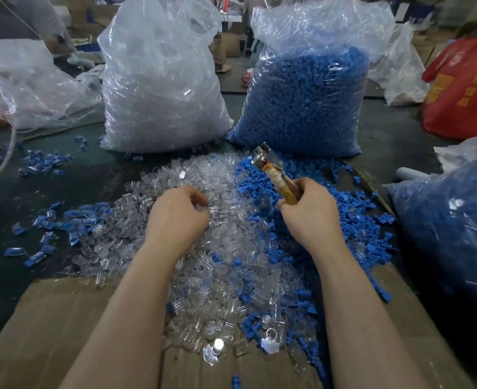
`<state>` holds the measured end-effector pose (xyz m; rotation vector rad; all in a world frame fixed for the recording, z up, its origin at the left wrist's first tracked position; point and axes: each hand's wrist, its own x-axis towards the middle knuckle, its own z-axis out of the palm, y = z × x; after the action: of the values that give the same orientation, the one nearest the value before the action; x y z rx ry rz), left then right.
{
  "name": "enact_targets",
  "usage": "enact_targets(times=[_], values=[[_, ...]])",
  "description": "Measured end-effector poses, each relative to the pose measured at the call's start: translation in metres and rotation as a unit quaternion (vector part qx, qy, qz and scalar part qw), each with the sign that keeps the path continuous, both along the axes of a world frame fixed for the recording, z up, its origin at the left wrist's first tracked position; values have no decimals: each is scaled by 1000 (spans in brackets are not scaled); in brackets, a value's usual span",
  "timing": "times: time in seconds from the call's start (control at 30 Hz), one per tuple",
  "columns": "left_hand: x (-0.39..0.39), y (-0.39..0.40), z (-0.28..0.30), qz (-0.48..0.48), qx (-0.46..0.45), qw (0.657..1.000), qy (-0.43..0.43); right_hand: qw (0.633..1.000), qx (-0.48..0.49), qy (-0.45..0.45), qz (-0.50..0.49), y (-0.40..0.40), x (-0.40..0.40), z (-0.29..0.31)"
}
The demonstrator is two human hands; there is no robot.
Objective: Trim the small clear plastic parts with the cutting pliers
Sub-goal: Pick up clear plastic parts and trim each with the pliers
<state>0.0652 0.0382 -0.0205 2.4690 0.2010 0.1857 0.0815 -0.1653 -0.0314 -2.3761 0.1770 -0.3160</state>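
A big heap of small clear plastic parts (226,248) covers the middle of the table, mixed with blue parts (262,175) at its right side. My left hand (175,217) rests on the heap with its fingers curled into the clear parts; whether it holds one I cannot tell. My right hand (307,214) grips the yellow handles of the cutting pliers (273,169), whose metal jaws point up and away toward the far bags. Nothing shows between the jaws.
Two tall clear bags stand behind the heap: one of clear parts (158,80), one of blue parts (307,99). Another bag of blue parts (450,220) sits at the right, a red bag (464,85) behind it. Cardboard (49,318) lies under my forearms.
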Motion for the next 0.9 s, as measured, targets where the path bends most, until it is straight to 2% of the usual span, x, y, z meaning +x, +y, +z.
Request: enact_targets(times=[0.1,0.17,0.27,0.37,0.47,0.63,0.9], values=[[0,-2,0,-12,-45,999,-19,999,-34,-2,-3,1,-2,-1],[0,-5,1,-27,-90,995,-37,1000,-3,3,0,2,-2,-1],[-1,-10,6,-56,-168,983,-43,994,111,-21,12,2,-3,4],[-4,-17,9,-78,-250,965,-23,964,257,-44,47,3,-6,11],[-5,-27,10,-93,-307,947,8,937,332,-61,88,5,-9,16],[-7,-37,12,-118,-421,899,22,926,350,-58,128,9,-12,19],[-8,-36,13,-116,-459,881,17,920,356,-51,154,11,-12,18]])
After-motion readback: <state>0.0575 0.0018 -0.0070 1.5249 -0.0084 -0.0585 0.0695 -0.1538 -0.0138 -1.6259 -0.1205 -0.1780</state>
